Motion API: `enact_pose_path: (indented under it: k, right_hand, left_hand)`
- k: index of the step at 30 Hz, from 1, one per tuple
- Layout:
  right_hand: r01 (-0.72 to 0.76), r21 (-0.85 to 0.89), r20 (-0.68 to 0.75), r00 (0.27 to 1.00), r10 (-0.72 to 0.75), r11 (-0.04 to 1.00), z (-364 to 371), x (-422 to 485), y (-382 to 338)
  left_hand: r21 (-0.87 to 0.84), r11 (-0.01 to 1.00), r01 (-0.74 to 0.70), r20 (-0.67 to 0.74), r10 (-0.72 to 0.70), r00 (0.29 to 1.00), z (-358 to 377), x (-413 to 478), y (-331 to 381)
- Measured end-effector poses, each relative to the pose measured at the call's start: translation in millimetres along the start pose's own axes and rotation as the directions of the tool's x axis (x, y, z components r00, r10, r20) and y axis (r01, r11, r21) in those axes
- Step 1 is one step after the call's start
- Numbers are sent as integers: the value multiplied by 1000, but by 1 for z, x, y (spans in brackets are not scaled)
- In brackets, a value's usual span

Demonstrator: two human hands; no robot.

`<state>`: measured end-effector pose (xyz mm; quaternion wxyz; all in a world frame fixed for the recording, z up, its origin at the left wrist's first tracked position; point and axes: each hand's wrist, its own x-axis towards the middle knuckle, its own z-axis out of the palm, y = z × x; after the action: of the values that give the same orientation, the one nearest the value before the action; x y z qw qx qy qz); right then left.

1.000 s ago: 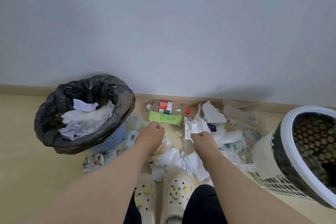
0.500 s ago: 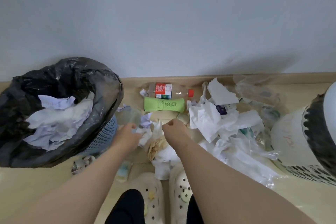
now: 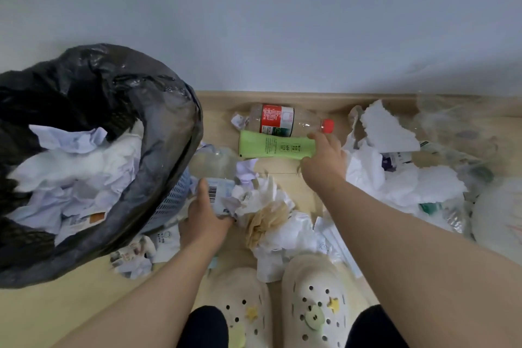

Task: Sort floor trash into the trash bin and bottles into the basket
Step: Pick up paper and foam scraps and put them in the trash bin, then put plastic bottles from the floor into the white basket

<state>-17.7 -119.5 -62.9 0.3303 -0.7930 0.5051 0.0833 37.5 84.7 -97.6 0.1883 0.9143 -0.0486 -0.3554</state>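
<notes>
My left hand (image 3: 204, 215) grips a clear plastic bottle (image 3: 217, 175) with a barcode label, lying beside the trash bin (image 3: 158, 206). My right hand (image 3: 324, 161) curls round the right end of a green bottle (image 3: 274, 147) lying on the floor. Just behind it lies a clear bottle with a red label and red cap (image 3: 282, 121), by the skirting board. The bin, lined with a black bag (image 3: 99, 99), holds crumpled white paper. Only a blurred white edge of the basket (image 3: 497, 220) shows at the far right.
Crumpled white paper and a brownish wad (image 3: 265, 220) lie between my hands and my cream clogs (image 3: 313, 299). More white paper and clear plastic wrappers (image 3: 395, 172) pile up on the right. The wall and skirting board (image 3: 310, 99) close off the far side.
My right hand has reached forward from the paper pile to the green bottle. My left hand has moved onto the clear bottle by the bin. The view has shifted left, hiding most of the basket.
</notes>
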Motion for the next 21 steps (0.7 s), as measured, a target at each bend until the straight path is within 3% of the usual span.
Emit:
enact_pose_path:
  k: [5, 11, 15, 21]
  right_hand:
    - [-15, -151, 118, 993, 33, 988, 6, 9, 8]
    - [-28, -340, 69, 996, 54, 940, 15, -4, 6]
    - [35, -486, 53, 999, -10, 873, 20, -7, 7]
    - [61, -550, 200, 978, 60, 833, 24, -20, 16]
  left_hand:
    - [-13, 1000, 27, -31, -28, 999, 6, 18, 3]
    - [-43, 998, 41, -26, -42, 999, 6, 22, 6]
    - [-76, 995, 59, 38, -56, 998, -1, 21, 8]
    - [-301, 941, 157, -35, -176, 984, -3, 0, 15]
